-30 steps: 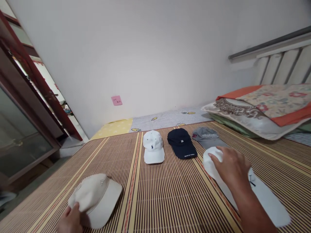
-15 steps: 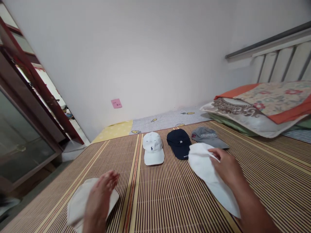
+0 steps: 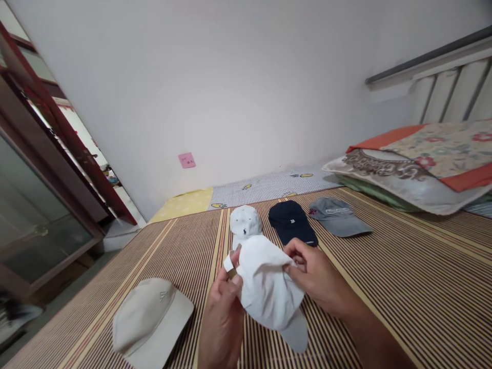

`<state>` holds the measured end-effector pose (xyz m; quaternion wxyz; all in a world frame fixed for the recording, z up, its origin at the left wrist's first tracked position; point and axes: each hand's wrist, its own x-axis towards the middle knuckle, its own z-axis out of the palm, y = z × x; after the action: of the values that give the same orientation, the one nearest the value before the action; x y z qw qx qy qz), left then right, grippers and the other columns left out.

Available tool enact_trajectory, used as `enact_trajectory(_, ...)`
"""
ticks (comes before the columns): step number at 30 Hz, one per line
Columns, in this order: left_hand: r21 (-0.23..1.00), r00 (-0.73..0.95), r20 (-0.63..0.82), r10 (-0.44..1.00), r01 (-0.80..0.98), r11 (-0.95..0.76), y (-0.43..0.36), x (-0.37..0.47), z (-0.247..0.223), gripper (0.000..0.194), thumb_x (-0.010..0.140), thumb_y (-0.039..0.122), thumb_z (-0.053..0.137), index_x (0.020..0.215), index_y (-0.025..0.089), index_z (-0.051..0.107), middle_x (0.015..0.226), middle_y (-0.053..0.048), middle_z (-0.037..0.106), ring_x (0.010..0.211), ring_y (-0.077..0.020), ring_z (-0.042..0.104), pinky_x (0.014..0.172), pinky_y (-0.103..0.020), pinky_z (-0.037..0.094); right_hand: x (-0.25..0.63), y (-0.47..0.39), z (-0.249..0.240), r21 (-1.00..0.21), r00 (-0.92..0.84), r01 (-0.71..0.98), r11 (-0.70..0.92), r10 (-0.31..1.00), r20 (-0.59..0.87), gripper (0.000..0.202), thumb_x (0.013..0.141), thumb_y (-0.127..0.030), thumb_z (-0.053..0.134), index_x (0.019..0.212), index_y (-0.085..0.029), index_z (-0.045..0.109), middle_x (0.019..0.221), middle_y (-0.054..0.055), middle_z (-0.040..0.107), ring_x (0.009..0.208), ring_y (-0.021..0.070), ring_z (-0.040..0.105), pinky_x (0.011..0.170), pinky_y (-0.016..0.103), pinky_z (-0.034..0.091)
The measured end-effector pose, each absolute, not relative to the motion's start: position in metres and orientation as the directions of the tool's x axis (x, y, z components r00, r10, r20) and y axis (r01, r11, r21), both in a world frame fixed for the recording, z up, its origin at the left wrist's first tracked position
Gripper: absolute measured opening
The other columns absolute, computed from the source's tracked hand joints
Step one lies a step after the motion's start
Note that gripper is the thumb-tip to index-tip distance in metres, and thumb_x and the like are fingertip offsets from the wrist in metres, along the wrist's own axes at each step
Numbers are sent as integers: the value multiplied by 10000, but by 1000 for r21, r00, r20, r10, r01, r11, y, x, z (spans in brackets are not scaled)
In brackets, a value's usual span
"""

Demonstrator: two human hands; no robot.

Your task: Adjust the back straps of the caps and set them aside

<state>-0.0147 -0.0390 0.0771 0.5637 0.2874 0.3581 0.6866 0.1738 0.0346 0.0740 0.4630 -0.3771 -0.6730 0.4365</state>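
Above the striped mat (image 3: 403, 287), two hands hold up a white cap (image 3: 267, 287). The left hand (image 3: 223, 312) pinches the back strap of the cap between the thumb and the fingers. The right hand (image 3: 315, 274) grips the other side of the cap, with its fingers curled on the cloth. Both hands are closed on the cap. The cap is lifted off the mat, near the middle of the view and close to the person. Its brim points down toward the person.

On the mat to the left lies a cream cap (image 3: 151, 320). It sits flat with its brim toward the person, well apart from the hands. No hand touches it.

Farther away, three more caps lie in a row on the mat. One is a second white cap (image 3: 245, 221) with a small dark mark on the front. The held cap hides its brim. Just beside it, to the right, is a dark blue cap (image 3: 291, 228). To the right of that one is a grey cap (image 3: 338, 218). The three caps are near each other, and I cannot tell if they touch.

Behind the mat is a sheet (image 3: 265, 185) with small yellow shapes on it. On the right are pillows (image 3: 407, 171) piled up by the bed's headboard (image 3: 442, 84). A pink note (image 3: 186, 160) is stuck low on the pale wall (image 3: 230, 77). On the left is a dark red door frame (image 3: 57, 118).
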Motion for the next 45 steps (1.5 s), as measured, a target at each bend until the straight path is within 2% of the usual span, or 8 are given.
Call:
enact_trajectory(8, 854, -115, 117, 986, -495, -159, -48, -12, 81, 953, 716, 247, 899, 1554, 334, 455, 1503, -94, 632, 1430, -334, 528, 1079, -348, 502, 153, 36, 64, -954, -231, -73, 290, 926, 300, 123, 823, -315, 619, 867, -243, 530, 839, 11, 670, 816, 210, 678, 725, 325, 529)
enact_trajectory(15, 859, -222, 80, 972, -478, -180, -47, -17, 80, 831, 823, 298, 825, 1568, 294, 457, 1429, -143, 685, 1247, -301, 680, 1053, -370, 533, 178, 25, 81, -884, -336, 288, 367, 904, 265, 285, 913, -387, 656, 1152, -233, 631, 1163, 99, 751, 1061, 273, 710, 906, 433, 569)
enact_trajectory(21, 929, -140, 88, 986, -346, -132, -59, -14, 83, 478, 859, 425, 798, 1305, 272, 721, 1112, -96, 803, 898, -230, 749, 773, -278, 574, 185, -10, 105, -559, -177, 320, 765, 628, 758, 374, 922, -278, 668, 1285, -353, 619, 1299, 22, 704, 1224, 229, 666, 1033, 380, 552)
enact_trajectory(29, 971, -115, 166, 979, -153, -182, -65, 4, 84, 389, 820, 559, 797, 883, 175, 801, 680, -13, 621, 629, -126, 514, 592, -224, 430, 167, -22, 112, -377, -416, 152, 914, 405, 814, 345, 965, -90, 593, 1253, -262, 673, 1219, 59, 711, 1171, 168, 667, 1000, 268, 547)
enact_trajectory(34, 989, -81, 67, 994, -123, -77, -69, 6, 88, 450, 810, 606, 786, 766, 164, 717, 645, 6, 526, 604, -104, 424, 554, -212, 353, 171, -23, 116, -549, -315, 124, 826, 558, 768, 198, 1016, -166, 506, 997, -229, 692, 938, 16, 749, 904, 142, 714, 813, 244, 569)
enact_trajectory(38, 967, 14, -59, 998, -249, 60, -73, 1, 90, 494, 787, 644, 791, 730, 175, 646, 592, 47, 436, 524, -66, 316, 505, -201, 262, 179, -27, 117, -856, -350, 164, 490, 840, 414, 309, 1037, -446, 489, 1088, -249, 721, 1047, 60, 772, 956, 214, 730, 799, 322, 582)
enact_trajectory(42, 957, 44, -28, 999, -288, 40, -70, -4, 91, 535, 713, 672, 835, 691, 170, 652, 575, 43, 461, 525, -70, 346, 515, -200, 304, 184, -22, 119, -930, -536, 136, 341, 815, 220, 459, 1004, -563, 532, 1336, -284, 680, 1222, 85, 750, 1176, 289, 678, 1005, 439, 530)
enact_trajectory(45, 950, -35, -20, 999, -312, 8, -67, -8, 90, 533, 625, 627, 912, 642, 166, 644, 563, 47, 467, 510, -69, 375, 487, -192, 317, 184, -15, 117, -894, -606, 179, 411, 762, 228, 301, 1016, -480, 548, 1117, -270, 738, 1059, 39, 759, 1014, 234, 691, 921, 373, 514)
